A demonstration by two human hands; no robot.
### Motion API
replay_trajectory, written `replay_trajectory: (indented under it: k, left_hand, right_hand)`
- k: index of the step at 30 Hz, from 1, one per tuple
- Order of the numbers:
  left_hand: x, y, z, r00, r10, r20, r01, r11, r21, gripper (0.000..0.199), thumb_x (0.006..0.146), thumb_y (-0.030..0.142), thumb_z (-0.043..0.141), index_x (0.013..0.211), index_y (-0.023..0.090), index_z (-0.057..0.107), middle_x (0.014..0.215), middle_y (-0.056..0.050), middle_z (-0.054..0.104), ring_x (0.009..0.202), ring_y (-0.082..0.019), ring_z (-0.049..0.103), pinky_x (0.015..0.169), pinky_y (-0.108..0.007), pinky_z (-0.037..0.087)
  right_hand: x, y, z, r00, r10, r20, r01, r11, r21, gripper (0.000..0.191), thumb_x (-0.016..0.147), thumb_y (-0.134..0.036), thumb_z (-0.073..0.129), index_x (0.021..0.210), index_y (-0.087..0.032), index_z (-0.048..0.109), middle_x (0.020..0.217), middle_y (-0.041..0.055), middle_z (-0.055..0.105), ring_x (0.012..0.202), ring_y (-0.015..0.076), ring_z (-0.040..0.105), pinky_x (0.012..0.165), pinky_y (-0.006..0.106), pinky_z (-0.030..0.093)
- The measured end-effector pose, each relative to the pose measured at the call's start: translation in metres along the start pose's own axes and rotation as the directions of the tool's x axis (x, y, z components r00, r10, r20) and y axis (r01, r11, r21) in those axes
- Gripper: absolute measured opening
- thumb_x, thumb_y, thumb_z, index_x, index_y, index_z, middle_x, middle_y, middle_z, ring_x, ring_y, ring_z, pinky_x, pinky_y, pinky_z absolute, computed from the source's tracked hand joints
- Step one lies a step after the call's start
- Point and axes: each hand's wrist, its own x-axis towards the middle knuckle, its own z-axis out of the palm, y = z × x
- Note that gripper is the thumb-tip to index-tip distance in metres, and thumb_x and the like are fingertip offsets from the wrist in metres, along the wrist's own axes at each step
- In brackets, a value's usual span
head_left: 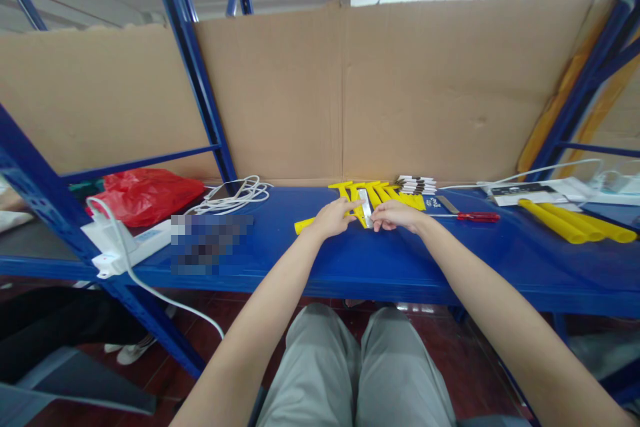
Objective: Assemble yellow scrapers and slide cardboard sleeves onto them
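The silver strip (366, 208), slanting eleven-to-five, lies at three o'clock from the left hand (331, 217), clasped round a yellow tool (304, 225); the right hand (397, 215), fingertips bunched, is nearest (pinching it? can't tell from here).

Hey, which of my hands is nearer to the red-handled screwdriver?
Right. Your right hand is to the left of the screwdriver, not on its red handle; your left hand is farther left, beyond the right one.

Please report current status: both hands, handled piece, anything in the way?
Left hand holding yellow tool. Right hand at lower end of silvery plate. Yellow parts close behind; red screwdriver to the right.
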Motion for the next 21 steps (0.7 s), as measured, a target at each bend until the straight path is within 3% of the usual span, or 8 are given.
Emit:
replay_trajectory:
  k: [6, 13, 16, 21]
  left_hand:
    - [-0.003, 0.010, -0.001, 0.994, -0.002, 0.107, -0.015, 0.986, 0.165, 0.046, 0.099, 0.024, 0.043, 0.144, 0.033, 0.051, 0.114, -0.008, 0.060, 0.106, -0.023, 0.062, 0.090, -0.030, 0.048]
    - [-0.005, 0.016, -0.003, 0.992, 0.035, 0.123, -0.056, 0.983, 0.173, 0.048, 0.100, 0.023, 0.040, 0.145, 0.034, 0.049, 0.112, -0.007, 0.060, 0.107, -0.022, 0.062, 0.089, -0.029, 0.048]
    - [-0.005, 0.019, -0.002, 0.991, 0.073, 0.110, -0.090, 0.983, 0.161, 0.048, 0.100, 0.023, 0.041, 0.146, 0.034, 0.047, 0.111, -0.006, 0.060, 0.108, -0.022, 0.062, 0.090, -0.029, 0.048]
    - [-0.004, 0.022, 0.000, 0.986, 0.130, 0.100, -0.144, 0.977, 0.158, 0.048, 0.100, 0.022, 0.040, 0.147, 0.034, 0.046, 0.111, -0.006, 0.060, 0.108, -0.021, 0.062, 0.091, -0.030, 0.048]
  right_hand:
    - [0.002, 0.003, -0.001, 1.000, -0.021, 0.003, 0.021, 1.000, 0.014, 0.011, 0.073, -0.022, 0.059, 0.063, -0.017, 0.060, 0.066, 0.0091, 0.064, 0.050, 0.0093, 0.043, 0.040, 0.021, 0.028]
    - [0.006, 0.004, -0.001, 0.973, -0.007, -0.230, 0.045, 0.986, 0.160, 0.018, 0.083, -0.024, 0.062, 0.068, -0.017, 0.059, 0.067, 0.0033, 0.059, 0.049, 0.0069, 0.043, 0.039, 0.019, 0.028]
    - [0.008, 0.005, 0.002, 0.962, -0.004, -0.271, 0.067, 0.972, 0.223, 0.018, 0.085, -0.028, 0.065, 0.070, -0.017, 0.062, 0.071, 0.0033, 0.061, 0.052, 0.0073, 0.045, 0.041, 0.019, 0.030]
    - [0.014, 0.008, 0.004, 0.949, 0.008, -0.315, 0.074, 0.966, 0.248, 0.026, 0.084, -0.027, 0.062, 0.060, -0.018, 0.057, 0.058, -0.0001, 0.053, 0.050, 0.0086, 0.042, 0.044, 0.022, 0.029]
